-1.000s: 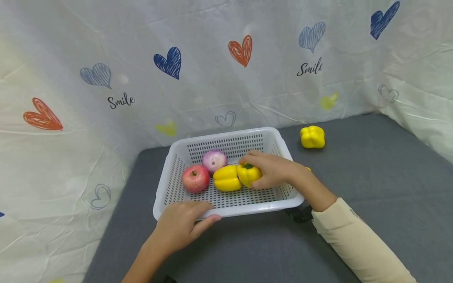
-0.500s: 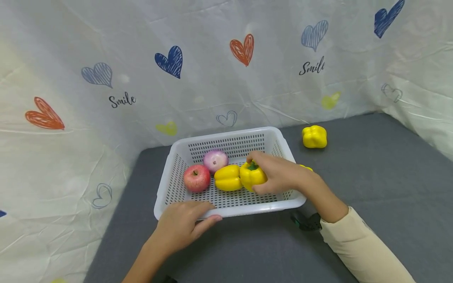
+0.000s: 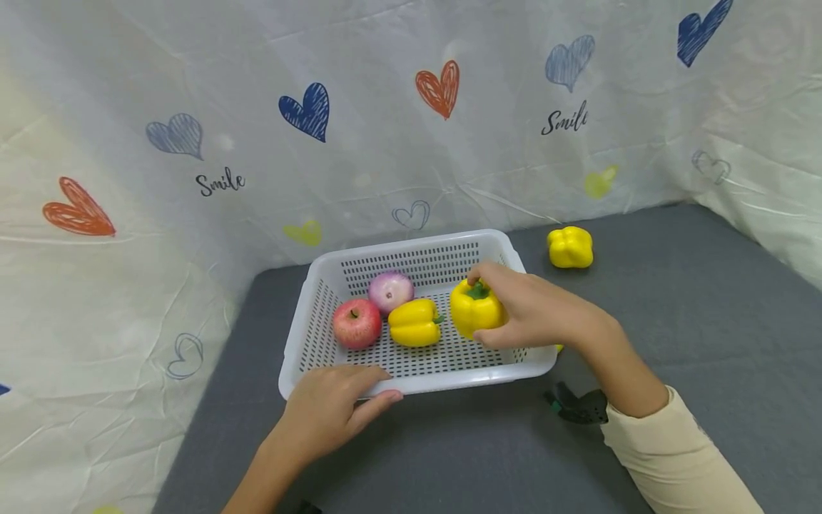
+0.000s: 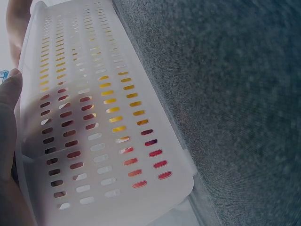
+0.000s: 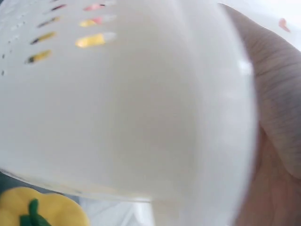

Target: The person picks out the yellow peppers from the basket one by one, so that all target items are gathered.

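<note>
My right hand [image 3: 526, 307] holds a yellow bell pepper [image 3: 472, 310] with a green stem, thumb on the near side and fingers on the far side, over the right part of a white perforated basket [image 3: 443, 384]. My left hand [image 3: 334, 407] grips the basket's near rim, fingers inside and thumb outside. Inside lie a red apple [image 3: 356, 324], a purple onion [image 3: 391, 293] and another yellow bell pepper [image 3: 414, 323] on its side. In the right wrist view the basket wall [image 5: 117, 127] hides the held pepper.
A yellow bell pepper [image 3: 570, 247] sits on the grey cloth [image 3: 693, 300] behind the basket's right side. Beside the basket's right end lies one more yellow pepper [image 5: 47, 207], mostly hidden in the head view. A white curtain [image 3: 359, 43] with printed hearts hangs at the back.
My right hand has lifted the yellow bell pepper and moved it right, away from the pepper lying beside it, whose green stem now shows. My left hand has stayed on the rim.
</note>
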Demonstrator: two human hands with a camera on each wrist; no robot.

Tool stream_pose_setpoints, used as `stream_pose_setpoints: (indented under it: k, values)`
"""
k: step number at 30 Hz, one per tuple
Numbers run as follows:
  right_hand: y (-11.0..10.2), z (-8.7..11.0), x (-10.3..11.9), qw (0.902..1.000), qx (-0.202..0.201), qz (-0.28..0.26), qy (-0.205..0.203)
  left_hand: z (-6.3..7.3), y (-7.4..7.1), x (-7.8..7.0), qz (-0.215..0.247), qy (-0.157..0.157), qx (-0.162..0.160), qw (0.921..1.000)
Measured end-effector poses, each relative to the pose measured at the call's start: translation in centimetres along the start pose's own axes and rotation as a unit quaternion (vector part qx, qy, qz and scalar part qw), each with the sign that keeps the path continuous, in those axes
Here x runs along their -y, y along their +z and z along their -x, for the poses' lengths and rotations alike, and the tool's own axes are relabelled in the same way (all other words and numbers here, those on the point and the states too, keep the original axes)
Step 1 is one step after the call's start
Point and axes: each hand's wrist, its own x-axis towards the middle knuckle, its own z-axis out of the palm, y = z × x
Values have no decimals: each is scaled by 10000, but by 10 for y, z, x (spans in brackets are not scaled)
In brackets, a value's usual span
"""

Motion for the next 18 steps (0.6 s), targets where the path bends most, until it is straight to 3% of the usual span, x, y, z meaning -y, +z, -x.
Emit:
stream_pose_setpoints:
  k: [18]
  values:
    - [-34,21,-11,9982,-544,-184,-147,0,0,0,-11,-70,55,10000]
